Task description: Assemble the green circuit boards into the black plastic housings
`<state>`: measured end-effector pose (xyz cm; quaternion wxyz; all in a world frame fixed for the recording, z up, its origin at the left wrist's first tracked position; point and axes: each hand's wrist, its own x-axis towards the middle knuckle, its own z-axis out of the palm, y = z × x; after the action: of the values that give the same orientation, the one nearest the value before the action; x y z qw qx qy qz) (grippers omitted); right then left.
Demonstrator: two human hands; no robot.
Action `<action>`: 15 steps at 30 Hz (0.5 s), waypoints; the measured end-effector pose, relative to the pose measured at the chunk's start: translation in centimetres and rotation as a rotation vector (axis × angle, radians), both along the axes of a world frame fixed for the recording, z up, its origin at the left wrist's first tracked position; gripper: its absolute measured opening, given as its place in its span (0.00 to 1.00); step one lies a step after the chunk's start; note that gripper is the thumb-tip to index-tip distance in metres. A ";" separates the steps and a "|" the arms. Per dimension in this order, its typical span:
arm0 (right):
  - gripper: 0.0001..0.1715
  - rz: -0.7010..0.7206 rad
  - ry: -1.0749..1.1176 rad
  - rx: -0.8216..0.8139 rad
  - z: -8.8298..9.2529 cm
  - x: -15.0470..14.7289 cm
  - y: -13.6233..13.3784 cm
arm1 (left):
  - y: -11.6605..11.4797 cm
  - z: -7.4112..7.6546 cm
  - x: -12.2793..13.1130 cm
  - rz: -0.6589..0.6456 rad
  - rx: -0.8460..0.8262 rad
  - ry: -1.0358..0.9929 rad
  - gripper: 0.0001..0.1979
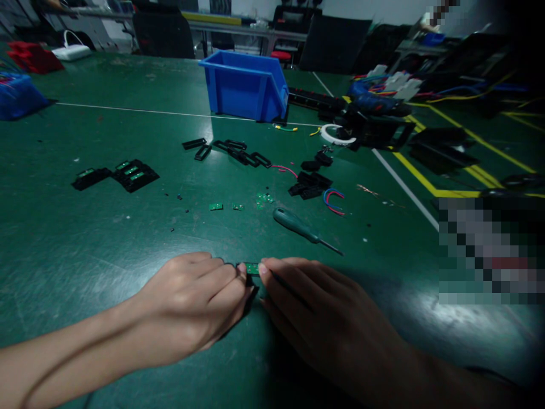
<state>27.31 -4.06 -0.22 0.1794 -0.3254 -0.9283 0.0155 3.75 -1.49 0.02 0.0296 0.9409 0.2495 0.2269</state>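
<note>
Between my two hands sits a small green circuit board (252,269), with a dark edge along it that may be a black plastic housing. My left hand (193,304) is closed, its thumb and forefinger pinching the left end. At the right end, the fingertips of my right hand (323,307) press on the board; its lower fingers are in shadow. Just beyond the hands lies a green-handled screwdriver (298,226). Past it are a loose circuit board (216,207), another small board (238,207) and a cluster of small green pieces (264,199).
Black housings with green boards (135,175) lie at left, black rectangular frames (238,152) farther back. Black plastic parts (310,184) and red and blue wires (332,203) lie at right. A blue bin (247,88) stands behind, near a white ring (338,135).
</note>
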 end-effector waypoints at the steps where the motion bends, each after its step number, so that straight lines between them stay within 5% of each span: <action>1: 0.14 0.001 0.000 0.001 0.0 0.0 0.0 | 0.0 0.0 0.0 0.001 0.003 0.001 0.10; 15: 0.14 -0.004 0.002 0.000 -0.1 0.0 0.0 | 0.0 -0.1 -0.1 -0.012 -0.011 0.001 0.09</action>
<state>27.32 -4.08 -0.34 0.1805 -0.3272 -0.9274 0.0156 3.68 -1.51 -0.06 0.0359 0.9423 0.2451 0.2250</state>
